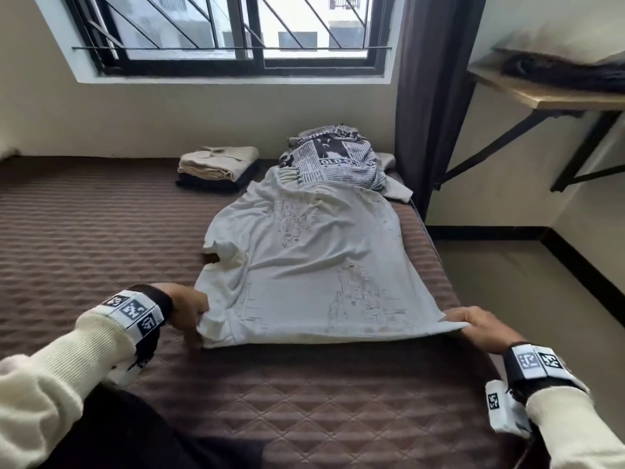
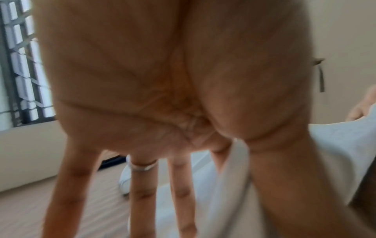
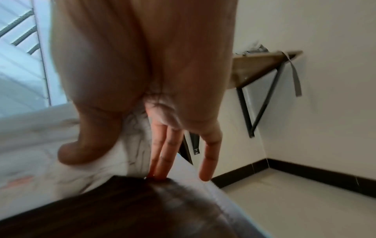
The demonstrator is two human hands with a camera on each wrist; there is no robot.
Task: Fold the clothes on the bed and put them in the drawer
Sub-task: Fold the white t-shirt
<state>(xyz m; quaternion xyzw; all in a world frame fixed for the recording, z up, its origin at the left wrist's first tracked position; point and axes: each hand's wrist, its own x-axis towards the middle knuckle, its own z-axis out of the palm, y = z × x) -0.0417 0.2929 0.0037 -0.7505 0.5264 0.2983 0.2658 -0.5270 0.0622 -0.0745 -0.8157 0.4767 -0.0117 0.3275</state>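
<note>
Brown quilted bed (image 1: 101, 231) under barred window (image 1: 216, 25); hands pinch white T-shirt (image 1: 314, 258).

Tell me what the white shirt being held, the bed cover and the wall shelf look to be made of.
White shirt: thin, soft knit, likely cotton jersey; it drapes in fine wrinkles, with a faded print.
Bed cover: brown quilted fabric, matte; stitched diamond and wavy ribbing.
Wall shelf: light wood-look board, possibly laminate, on black metal brackets.

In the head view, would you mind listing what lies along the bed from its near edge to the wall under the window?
Left hand and right hand gripping the hem → the white T-shirt spread flat → the newspaper-print garment lying on its far end → the window wall.
</note>
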